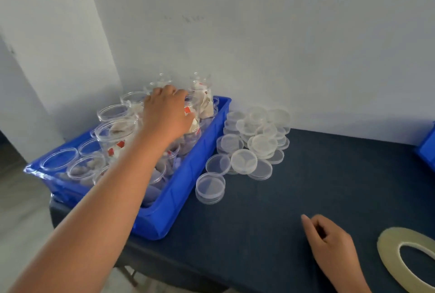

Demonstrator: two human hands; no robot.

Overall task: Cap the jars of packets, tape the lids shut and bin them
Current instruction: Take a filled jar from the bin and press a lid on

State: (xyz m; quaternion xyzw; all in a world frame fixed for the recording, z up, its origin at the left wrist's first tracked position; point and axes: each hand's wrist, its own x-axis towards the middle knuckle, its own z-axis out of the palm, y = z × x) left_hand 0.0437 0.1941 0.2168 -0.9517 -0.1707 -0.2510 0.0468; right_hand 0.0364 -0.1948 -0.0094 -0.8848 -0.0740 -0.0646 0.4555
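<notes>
Blue bin (179, 200) at the table's left edge is packed with clear jars (115, 132), and the crowding is the main hazard. The left hand (164, 113) reaches across the bin to the far end. Its fingers curl down over the jars there, though I cannot tell whether they already grip one. None of the jars in view seems to be capped, so if one is lifted out at a tilt or catches a neighbour, packets could spill. Some jars stand higher than others, apparently resting on those beneath, and a nudge could topple them. The forearm passes low over the near jars and could drag one over as it draws back. The bin's left corner seems to reach the table's edge, so a hard pull toward that side might shift it.

The right hand (329, 245) rests on the dark table (294, 198) with fingers loosely curled, holding nothing, just beside the roll of tape (388, 243).

Most jars hold pale packets, some with red markings. A tall jar (203, 101) at the far right corner looks nearly full, while a few near ones look almost empty. Loose clear lids (254, 144) lie heaped just beside the bin on the right, several stacked unevenly, so they may slide if one is taken from below. Part of a second blue bin (427, 149) shows at the right edge, its contents out of view.
</notes>
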